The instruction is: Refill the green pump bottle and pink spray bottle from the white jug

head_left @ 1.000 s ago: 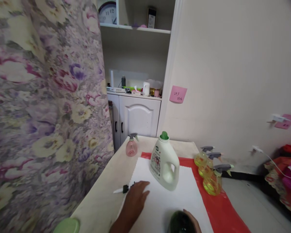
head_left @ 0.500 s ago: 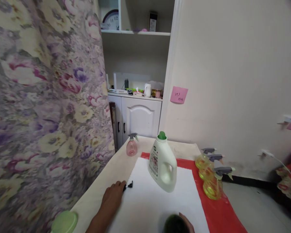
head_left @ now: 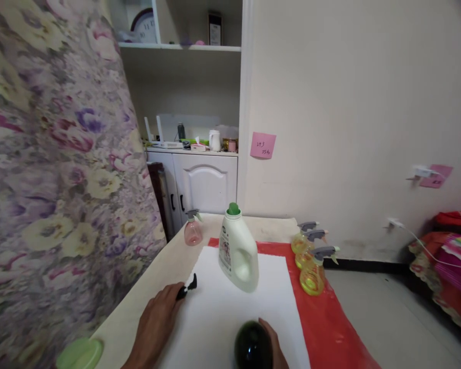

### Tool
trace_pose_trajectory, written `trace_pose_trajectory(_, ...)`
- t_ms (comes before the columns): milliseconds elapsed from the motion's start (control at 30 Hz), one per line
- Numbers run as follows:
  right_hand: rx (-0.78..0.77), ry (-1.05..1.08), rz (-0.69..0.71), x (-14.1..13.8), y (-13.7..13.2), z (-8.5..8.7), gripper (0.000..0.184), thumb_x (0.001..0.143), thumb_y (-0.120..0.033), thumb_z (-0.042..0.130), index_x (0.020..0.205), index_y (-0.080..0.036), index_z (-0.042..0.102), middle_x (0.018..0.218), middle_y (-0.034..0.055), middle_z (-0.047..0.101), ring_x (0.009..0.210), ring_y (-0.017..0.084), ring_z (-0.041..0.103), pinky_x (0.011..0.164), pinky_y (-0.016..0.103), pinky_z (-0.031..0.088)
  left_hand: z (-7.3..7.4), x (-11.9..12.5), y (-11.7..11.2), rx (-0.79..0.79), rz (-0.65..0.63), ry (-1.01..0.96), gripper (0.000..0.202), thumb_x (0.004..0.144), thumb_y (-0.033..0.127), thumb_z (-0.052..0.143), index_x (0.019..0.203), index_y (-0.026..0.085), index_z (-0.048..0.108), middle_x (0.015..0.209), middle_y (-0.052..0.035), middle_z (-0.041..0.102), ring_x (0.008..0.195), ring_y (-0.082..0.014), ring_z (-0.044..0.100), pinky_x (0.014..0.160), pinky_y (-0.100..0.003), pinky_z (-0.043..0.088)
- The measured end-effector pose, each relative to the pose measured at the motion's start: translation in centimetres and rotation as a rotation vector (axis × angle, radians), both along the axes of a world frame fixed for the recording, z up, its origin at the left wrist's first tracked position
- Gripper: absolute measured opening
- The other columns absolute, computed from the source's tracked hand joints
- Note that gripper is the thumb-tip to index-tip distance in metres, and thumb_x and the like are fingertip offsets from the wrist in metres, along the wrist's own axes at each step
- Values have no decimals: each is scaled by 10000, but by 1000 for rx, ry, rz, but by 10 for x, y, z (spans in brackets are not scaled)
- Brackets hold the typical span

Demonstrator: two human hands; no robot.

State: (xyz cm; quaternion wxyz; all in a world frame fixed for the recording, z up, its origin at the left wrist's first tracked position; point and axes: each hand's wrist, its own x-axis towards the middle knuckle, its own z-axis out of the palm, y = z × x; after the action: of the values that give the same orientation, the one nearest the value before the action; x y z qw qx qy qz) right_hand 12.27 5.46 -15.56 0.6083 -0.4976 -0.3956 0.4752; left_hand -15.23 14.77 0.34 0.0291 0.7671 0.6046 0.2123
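Our left hand (head_left: 157, 312) is closed on a black pump top (head_left: 182, 292), its bent nozzle poking out past our fingers. Our right hand (head_left: 274, 346) curves against the right side of a dark green container (head_left: 251, 343); its thumb is hidden, so we cannot tell whether it clamps or only steadies. The container sits between our 2 hands, nearer the right.

We judge that a loose pinch could let the pump top roll away, since much of it lies under our palm. A sideways nudge from the right hand could tip the container, and a long reach forward could knock the pale jug (head_left: 234, 251) standing beyond both hands.

Beneath the grip spreads a white sheet (head_left: 215, 318) over a red one (head_left: 330, 333), on a cream cloth (head_left: 169, 264). Past the left hand stands a pink spray bottle (head_left: 193, 233); beyond the right, 3 yellow spray bottles (head_left: 312, 278). Farther out, we see a white cabinet (head_left: 205, 182) ahead and a floral curtain (head_left: 69, 169) leftward.
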Motion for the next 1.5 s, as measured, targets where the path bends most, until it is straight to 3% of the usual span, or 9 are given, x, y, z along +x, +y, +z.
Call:
trace_pose_trajectory(100, 54, -183, 48, -1, -7, 19, 1079, 404, -310, 856, 1361, -201, 370, 1367, 148, 535, 1296, 364, 472, 1114, 474, 329, 13, 17, -26, 82, -15, -382, 351, 841, 435, 523, 1139, 259, 583, 1160, -61, 686, 1022, -252, 643, 873, -353, 487)
trace_pose_trajectory(167, 77, -248, 75, -1, -11, 31, 1125, 366, -180, 821, 1378, -195, 330, 1379, 138, 520, 1302, 357, 463, 1107, 454, 337, 28, 34, -46, 29, 22, -608, 411, 790, 501, 587, 1129, 267, 591, 1107, -45, 708, 905, -238, 675, 809, -335, 520)
trace_pose_trajectory(333, 101, -298, 63, -5, -15, 45, 1042, 406, -86, 726, 1355, -203, 314, 1392, 135, 512, 1317, 342, 449, 1106, 448, 343, 69, 82, -84, -140, -19, -1187, 511, 728, 489, 691, 1133, 207, 561, 1111, -80, 730, 1054, -252, 658, 889, -327, 526)
trace_pose_trajectory(500, 127, -355, 103, -4, -11, 40, 1027, 428, -60, 700, 1360, -194, 291, 1421, 145, 478, 1350, 333, 413, 1141, 457, 296, 77, 115, -102, -199, -119, -1376, 473, 718, 407, 743, 1108, 204, 569, 1104, -68, 742, 1098, -226, 646, 918, -287, 519)
trace_pose_trajectory(800, 243, -358, 150, 2, -4, 26, 1025, 470, -164, 763, 1375, -189, 282, 1429, 149, 467, 1348, 341, 412, 1136, 469, 318, 62, 141, -108, -248, -198, -1357, 382, 730, 354, 739, 1064, 214, 615, 1107, -65, 736, 1094, -231, 648, 958, -321, 498)
trace_pose_trajectory(1033, 207, -326, 167, 0, -10, 43, 1004, 457, -66, 720, 1353, -188, 285, 1399, 139, 487, 1314, 317, 453, 1114, 444, 347, 38, 148, -109, -269, -226, -1116, 308, 747, 331, 695, 1027, 222, 631, 1003, -46, 751, 926, -226, 685, 847, -321, 526)
trace_pose_trajectory(1167, 191, -313, 166, -2, -13, 53, 988, 463, -41, 680, 1352, -183, 272, 1386, 142, 498, 1297, 309, 474, 1096, 434, 369, 26, 150, -109, -253, -183, -1048, 279, 719, 308, 702, 979, 222, 645, 1000, -53, 749, 1001, -254, 673, 908, -343, 509)
trace_pose_trajectory(1333, 185, -296, 141, -4, -12, 54, 970, 445, -46, 659, 1336, -181, 301, 1368, 146, 522, 1268, 337, 506, 1069, 452, 398, 20, 152, -107, -248, -181, -1006, 276, 694, 274, 701, 964, 231, 666, 929, -29, 768, 985, -261, 681, 883, -337, 523)
trace_pose_trajectory(1500, 203, -294, 137, -4, -12, 52, 968, 436, -40, 644, 1332, -187, 309, 1370, 146, 525, 1274, 353, 498, 1064, 466, 401, 12, 152, -105, -251, -163, -965, 342, 686, 263, 685, 1024, 219, 702, 1027, -51, 769, 1016, -281, 677, 926, -369, 503)
